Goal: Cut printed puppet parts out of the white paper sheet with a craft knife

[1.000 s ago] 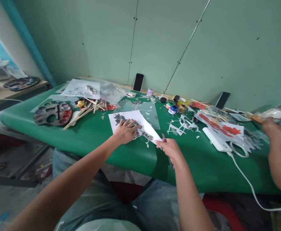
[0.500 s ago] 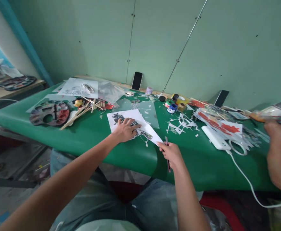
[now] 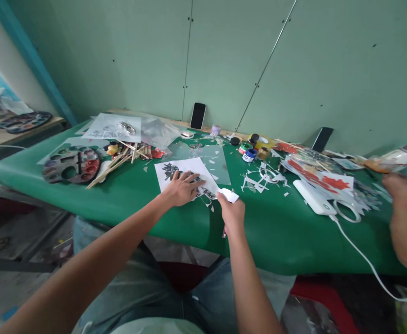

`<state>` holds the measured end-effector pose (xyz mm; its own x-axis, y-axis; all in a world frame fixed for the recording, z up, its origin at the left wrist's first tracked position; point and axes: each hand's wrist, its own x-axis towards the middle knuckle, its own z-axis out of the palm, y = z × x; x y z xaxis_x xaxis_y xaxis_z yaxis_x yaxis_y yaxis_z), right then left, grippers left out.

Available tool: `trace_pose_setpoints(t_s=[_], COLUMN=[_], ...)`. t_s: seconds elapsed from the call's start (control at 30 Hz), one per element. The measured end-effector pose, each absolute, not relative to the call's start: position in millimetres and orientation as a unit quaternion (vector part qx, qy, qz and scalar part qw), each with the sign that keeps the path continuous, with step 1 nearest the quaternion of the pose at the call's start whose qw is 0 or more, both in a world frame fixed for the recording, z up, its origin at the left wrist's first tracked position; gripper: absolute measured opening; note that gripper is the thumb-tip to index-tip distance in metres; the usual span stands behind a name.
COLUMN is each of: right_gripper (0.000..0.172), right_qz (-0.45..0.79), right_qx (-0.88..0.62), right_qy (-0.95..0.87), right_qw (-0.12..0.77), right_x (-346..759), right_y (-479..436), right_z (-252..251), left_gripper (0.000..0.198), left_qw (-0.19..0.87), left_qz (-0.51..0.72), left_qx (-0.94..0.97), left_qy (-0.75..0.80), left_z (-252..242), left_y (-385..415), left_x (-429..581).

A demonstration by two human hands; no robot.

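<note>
A white sheet of paper (image 3: 199, 166) with a dark printed, partly cut-out pattern (image 3: 170, 170) lies on the green table. My left hand (image 3: 181, 189) presses flat on it, fingers spread, hiding part of the pattern. Close by, my right hand (image 3: 233, 212) is closed, pinching the paper's right end, where a white flap (image 3: 228, 195) curls up over the fingers. That same hand also holds a slim craft knife (image 3: 224, 232); its pinkish handle pokes out below the palm and most of it is hidden. Thin paper offcuts (image 3: 208, 202) lie between the hands.
A paint palette (image 3: 71, 165) and wooden sticks (image 3: 114, 164) lie left. Behind are a leaning phone (image 3: 198, 116) and paint jars (image 3: 249, 156). Paper scraps (image 3: 266, 176) and a white power bank (image 3: 313, 197) with a cable are right. Another person's hand (image 3: 402, 188) is far right.
My right hand has moved left toward my left hand, bending the paper's right end up into a curled flap. The knife has moved along with it. My left hand stays in place.
</note>
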<state>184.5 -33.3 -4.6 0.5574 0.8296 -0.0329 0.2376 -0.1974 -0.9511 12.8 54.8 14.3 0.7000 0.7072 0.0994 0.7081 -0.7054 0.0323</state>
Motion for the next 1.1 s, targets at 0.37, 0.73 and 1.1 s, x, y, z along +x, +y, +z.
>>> trace_pose_setpoints(t_s=[0.37, 0.73, 1.1], right_gripper=[0.036, 0.024, 0.019], right_qz=[0.236, 0.324, 0.405], right_qx=[-0.737, -0.707, -0.679], right_qy=[-0.344, -0.349, -0.285], right_qw=[0.532, 0.523, 0.541], right_x=[169.4, 175.2, 175.6], right_y=[-31.6, -18.2, -35.2], right_z=[-2.1, -8.8, 1.0], left_gripper=[0.05, 0.05, 0.05], left_qw=[0.006, -0.032, -0.041], left_qz=[-0.059, -0.034, -0.033], left_qx=[-0.915, -0.917, -0.916], left_qy=[-0.4, -0.397, -0.397], left_z=[17.1, 17.1, 15.1], left_y=[54.1, 63.4, 62.3], left_x=[15.3, 15.2, 15.1])
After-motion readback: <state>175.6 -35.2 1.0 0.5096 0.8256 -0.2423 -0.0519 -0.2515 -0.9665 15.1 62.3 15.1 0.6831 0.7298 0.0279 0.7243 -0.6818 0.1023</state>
